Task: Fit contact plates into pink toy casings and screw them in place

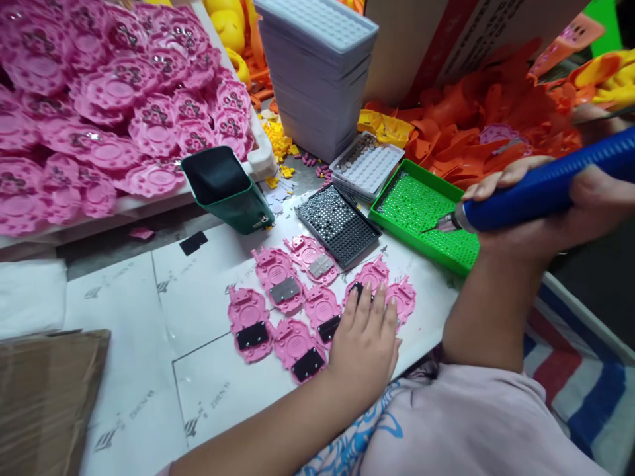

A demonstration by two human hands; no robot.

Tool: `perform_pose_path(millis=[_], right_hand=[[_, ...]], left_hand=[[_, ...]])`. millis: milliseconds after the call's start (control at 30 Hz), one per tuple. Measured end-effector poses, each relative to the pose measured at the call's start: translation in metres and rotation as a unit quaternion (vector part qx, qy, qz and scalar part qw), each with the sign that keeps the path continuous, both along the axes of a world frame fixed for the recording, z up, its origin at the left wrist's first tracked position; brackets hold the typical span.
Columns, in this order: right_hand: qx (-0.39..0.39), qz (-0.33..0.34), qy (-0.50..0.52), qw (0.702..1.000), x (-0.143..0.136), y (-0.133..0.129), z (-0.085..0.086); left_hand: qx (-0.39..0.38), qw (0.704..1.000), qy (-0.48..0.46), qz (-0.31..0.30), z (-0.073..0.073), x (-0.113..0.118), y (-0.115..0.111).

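My right hand [550, 205] is wrapped round a blue electric screwdriver [526, 198]. The thin bit points down at a green screw tray [426, 244], dotted with small screws; whether it touches one I cannot tell. My left hand [366, 337] lies flat with fingers stretched over pink plastic housings on the white sheet. Under its fingertips is a pink housing [372, 270] with a black cover, partly hidden. Several more pink housings lie beside it, such as one with a black cover [252, 336] and one with a grey cover [285, 289].
A black perforated tray [342, 225] holds small metal pieces. Behind stand a dark green bin [223, 188], a tall stack of grey trays [317, 79] and a pile of orange parts [496, 112]. A large white crate [260, 158] of pink parts fills the left; cardboard [49, 396] lies nearer.
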State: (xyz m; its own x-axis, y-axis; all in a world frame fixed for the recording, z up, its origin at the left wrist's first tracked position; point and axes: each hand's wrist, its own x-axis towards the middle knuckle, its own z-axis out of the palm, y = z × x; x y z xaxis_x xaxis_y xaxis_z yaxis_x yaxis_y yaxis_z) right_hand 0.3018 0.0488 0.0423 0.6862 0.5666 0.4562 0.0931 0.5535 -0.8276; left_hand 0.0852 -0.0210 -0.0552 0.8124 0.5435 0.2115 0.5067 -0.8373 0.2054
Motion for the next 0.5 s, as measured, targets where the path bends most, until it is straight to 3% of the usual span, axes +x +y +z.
perform_pose_path(millis=[67, 133, 200, 367, 500], right_hand=[[0.002, 0.097, -0.026, 0.995, -0.007, -0.007, 0.006], [-0.029, 0.221, -0.022, 0.975, -0.014, -0.01, 0.008], [-0.056, 0.298, 0.001, 0.953, -0.02, -0.01, 0.006], [-0.097, 0.36, 0.045, 0.927, -0.033, 0.002, -0.008], [-0.097, 0.365, 0.048, 0.925, -0.036, 0.009, -0.012]], left_hand=[[0.001, 1.0, -0.005, 0.0, 0.0, 0.0, 0.0], [0.001, 1.0, -0.008, 0.0, 0.0, 0.0, 0.0], [0.001, 1.0, -0.008, 0.001, 0.001, 0.001, 0.0], [-0.002, 1.0, -0.002, -0.005, 0.002, 0.001, 0.001], [0.003, 1.0, -0.003, -0.007, 0.002, 0.001, 0.002]])
